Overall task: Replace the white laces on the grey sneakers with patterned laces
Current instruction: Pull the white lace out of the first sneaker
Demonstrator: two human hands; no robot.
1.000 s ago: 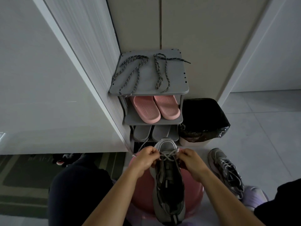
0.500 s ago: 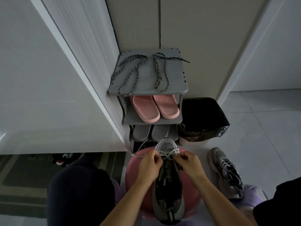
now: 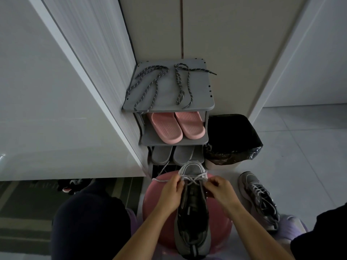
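Note:
A grey sneaker [image 3: 192, 218] lies on a pink round stool [image 3: 221, 222], toe pointing away from me. Its white lace [image 3: 194, 178] remains only in the eyelets nearest the toe. My left hand [image 3: 171, 192] pinches the lace on the left side, with a loose end trailing off to the left. My right hand [image 3: 220, 189] pinches the lace on the right side. The second grey sneaker [image 3: 260, 197] stands fully laced on the floor at the right. Two patterned laces [image 3: 148, 87] [image 3: 185, 83] lie on top of the grey shoe rack [image 3: 201, 91].
Pink slippers [image 3: 175, 127] and grey slippers [image 3: 172, 154] fill the rack's lower shelves. A bin with a black bag [image 3: 231, 139] stands right of the rack. A white cabinet panel [image 3: 56, 91] runs along the left. My dark-clad knee [image 3: 90, 222] is at the lower left.
Both hands have slid down the shoe toward me and then apart a little, drawing the white lace out; a loose end now trails left of the toe.

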